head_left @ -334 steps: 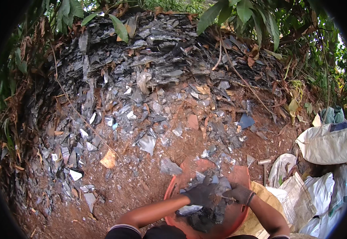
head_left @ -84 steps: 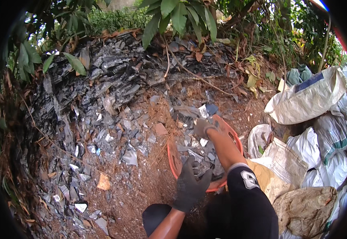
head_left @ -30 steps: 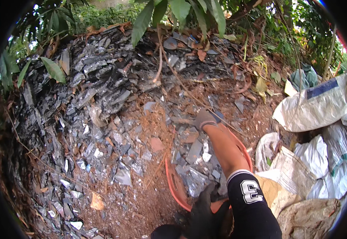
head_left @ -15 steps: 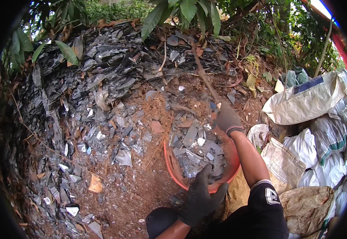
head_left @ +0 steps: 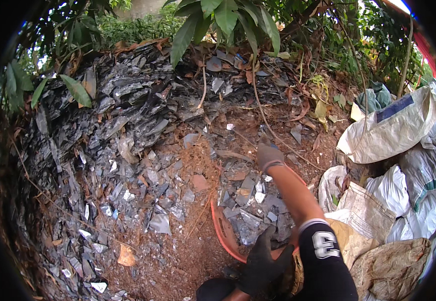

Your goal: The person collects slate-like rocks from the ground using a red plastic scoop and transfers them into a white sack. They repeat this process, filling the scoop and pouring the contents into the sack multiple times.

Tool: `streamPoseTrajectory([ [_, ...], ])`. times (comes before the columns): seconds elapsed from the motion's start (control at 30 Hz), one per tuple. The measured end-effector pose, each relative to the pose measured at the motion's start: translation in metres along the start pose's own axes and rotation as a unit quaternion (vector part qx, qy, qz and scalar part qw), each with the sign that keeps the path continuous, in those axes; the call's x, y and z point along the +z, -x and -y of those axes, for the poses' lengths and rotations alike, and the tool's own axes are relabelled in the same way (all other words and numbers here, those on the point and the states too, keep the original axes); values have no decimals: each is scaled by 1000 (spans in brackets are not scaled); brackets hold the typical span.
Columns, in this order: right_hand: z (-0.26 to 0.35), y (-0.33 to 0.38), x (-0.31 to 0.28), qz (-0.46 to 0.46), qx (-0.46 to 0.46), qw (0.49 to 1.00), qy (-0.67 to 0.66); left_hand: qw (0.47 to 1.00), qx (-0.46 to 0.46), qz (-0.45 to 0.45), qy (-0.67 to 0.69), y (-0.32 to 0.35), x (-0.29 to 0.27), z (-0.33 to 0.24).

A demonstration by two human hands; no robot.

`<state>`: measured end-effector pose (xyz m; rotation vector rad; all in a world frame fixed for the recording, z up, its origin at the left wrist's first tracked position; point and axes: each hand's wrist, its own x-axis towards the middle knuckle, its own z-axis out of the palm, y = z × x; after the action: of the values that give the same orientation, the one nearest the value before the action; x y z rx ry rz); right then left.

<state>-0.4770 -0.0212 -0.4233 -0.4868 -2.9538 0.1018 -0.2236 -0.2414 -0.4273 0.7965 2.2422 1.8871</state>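
Note:
A red-orange plastic basin (head_left: 221, 232) sits on the ground before me, loaded with flat grey shards (head_left: 248, 226) and a few white pieces. My left hand (head_left: 264, 266), in a dark glove, grips its near rim, the fingers reaching over the edge with thumb and fingers spread apart. Beyond the basin's far side, my gloved right hand (head_left: 269, 155) is low over the reddish soil, among loose fragments. Its fingers are hidden, so whether it holds anything does not show. A thin brown stem (head_left: 264, 118) hangs down and curves past this hand. My right forearm covers part of the basin.
A high bank of broken grey sheets (head_left: 123, 90) rises at the left and back. Sharp-looking fragments (head_left: 160, 223) litter the soil (head_left: 178, 261). Stuffed white sacks (head_left: 388, 130) crowd the right, a brown sack (head_left: 393, 266) nearer me. Green leaves (head_left: 226, 20) overhang the back.
My right hand has moved slightly left and lower, toward the basin's far side. The stem, earlier a blurred streak running up from that hand, now hangs in a curve beside it.

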Motion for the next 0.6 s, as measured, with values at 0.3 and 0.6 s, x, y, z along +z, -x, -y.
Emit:
streamPoseTrajectory([
  [0.3,-29,145,74,28,-121,992,-34,998,-31,-46,40,2,-24,-7],
  [0.6,-41,77,-23,-10,13,983,-183,998,42,-49,7,19,-22,-16],
])
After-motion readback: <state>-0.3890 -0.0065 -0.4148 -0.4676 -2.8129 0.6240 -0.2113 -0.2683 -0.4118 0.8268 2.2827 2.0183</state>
